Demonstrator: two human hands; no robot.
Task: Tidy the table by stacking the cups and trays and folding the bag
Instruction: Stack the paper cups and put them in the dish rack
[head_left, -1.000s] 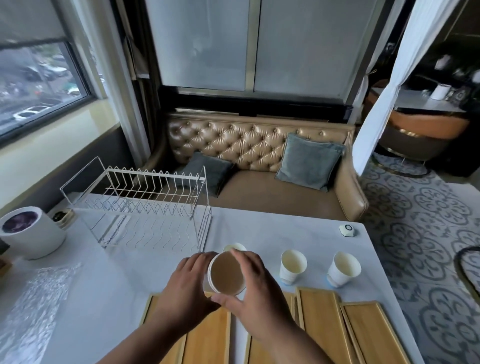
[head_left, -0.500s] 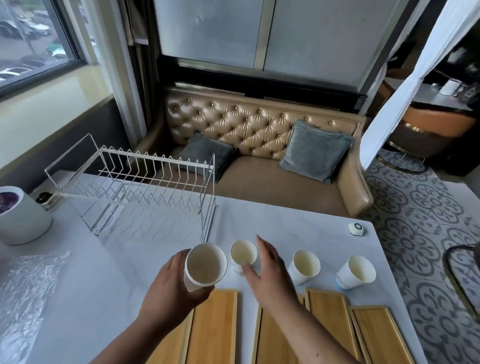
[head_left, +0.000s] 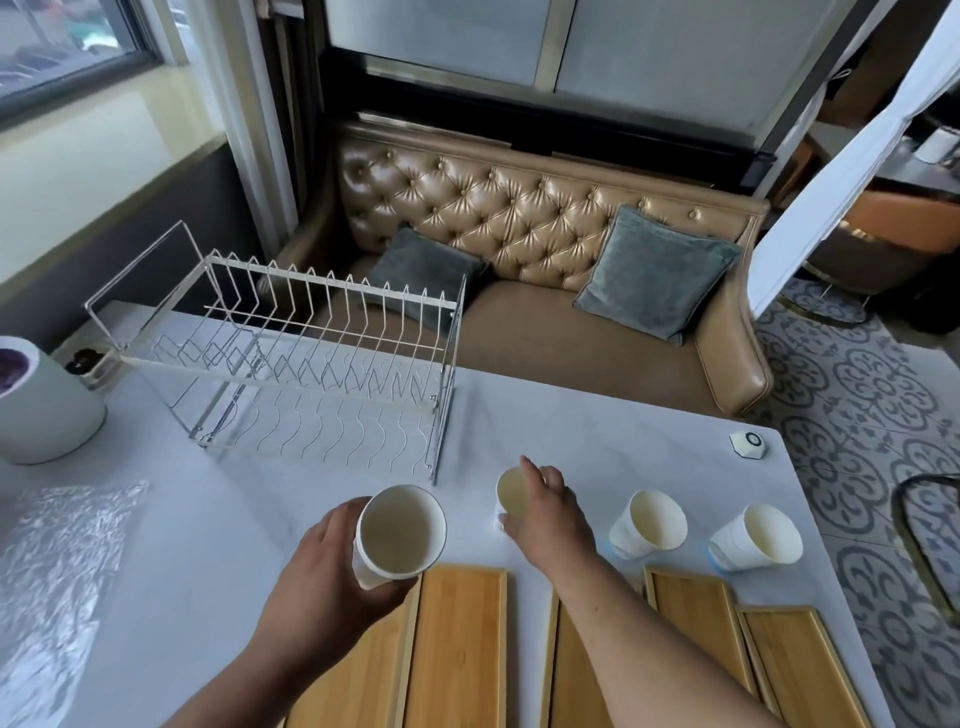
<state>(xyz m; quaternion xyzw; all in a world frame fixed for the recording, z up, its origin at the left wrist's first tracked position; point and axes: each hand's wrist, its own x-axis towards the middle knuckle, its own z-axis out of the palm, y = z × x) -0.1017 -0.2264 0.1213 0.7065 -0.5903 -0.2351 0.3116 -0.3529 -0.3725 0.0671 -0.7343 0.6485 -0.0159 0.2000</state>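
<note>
My left hand (head_left: 332, 582) grips a white paper cup (head_left: 397, 535), lifted above the table with its mouth tilted toward me. My right hand (head_left: 545, 514) closes around a second paper cup (head_left: 509, 491) that stands on the white table (head_left: 208, 545); the hand covers most of it. Two more paper cups (head_left: 649, 525) (head_left: 758, 538) stand to the right. Several bamboo trays (head_left: 457, 649) (head_left: 701, 618) (head_left: 795, 670) lie side by side along the near edge. A clear plastic bag (head_left: 57, 582) lies flat at the left.
A white wire dish rack (head_left: 311, 364) stands at the back left of the table, a white round container (head_left: 36, 400) at the far left. A small white hexagonal button (head_left: 749, 443) lies near the back right corner. A tufted sofa (head_left: 545, 234) is beyond.
My right hand left the cup my left hand holds and moved right onto the standing cup. My left hand drew its cup slightly left. The view dipped toward the table.
</note>
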